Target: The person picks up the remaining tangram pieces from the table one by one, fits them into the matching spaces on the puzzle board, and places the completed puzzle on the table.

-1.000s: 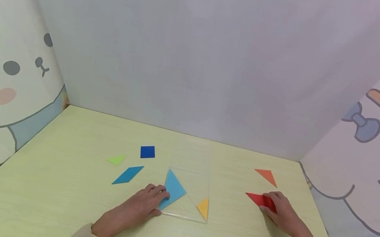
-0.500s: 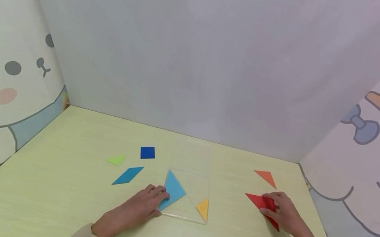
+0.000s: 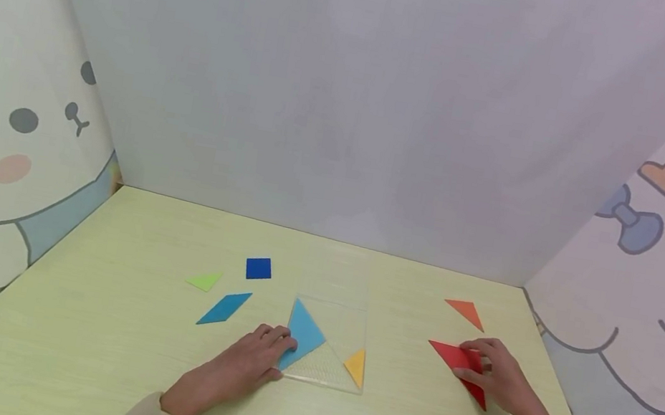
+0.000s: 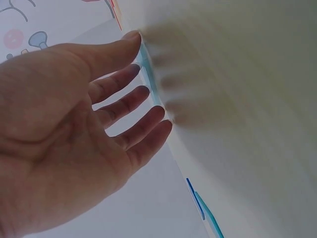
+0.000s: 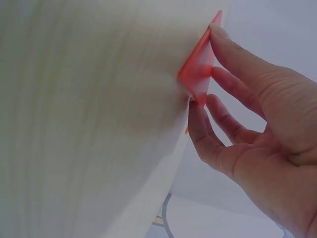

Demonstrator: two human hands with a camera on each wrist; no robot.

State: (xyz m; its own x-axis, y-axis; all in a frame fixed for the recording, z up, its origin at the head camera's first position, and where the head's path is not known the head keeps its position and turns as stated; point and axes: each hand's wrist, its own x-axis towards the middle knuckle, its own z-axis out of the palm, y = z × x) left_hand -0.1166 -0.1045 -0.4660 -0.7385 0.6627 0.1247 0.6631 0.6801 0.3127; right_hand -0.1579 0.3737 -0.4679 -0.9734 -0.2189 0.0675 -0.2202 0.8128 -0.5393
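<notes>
In the head view, my left hand (image 3: 249, 360) rests at the left edge of a clear plastic tray (image 3: 317, 384), its fingertips on a light blue triangle (image 3: 303, 339) lying there. The left wrist view shows those fingers relaxed, touching down in a row. A small yellow triangle (image 3: 356, 367) sits in the tray's lower right corner. Off to the right, my right hand (image 3: 500, 378) pinches a larger red triangle (image 3: 448, 353) between thumb and fingers. Seen from the right wrist, this red piece (image 5: 200, 72) is tilted, with the thumb at one edge and fingertips at another.
A dark blue square (image 3: 259, 268), a green triangle (image 3: 205, 280) and a blue parallelogram (image 3: 224, 309) lie left of the tray. An orange triangle (image 3: 467, 313) lies beyond my right hand. A pale curtain (image 3: 348, 108) borders the table's (image 3: 93, 315) back edge.
The red triangle has turned in my right hand, so its near corner, hidden a second ago, now shows below the fingers. My left hand has stayed in place.
</notes>
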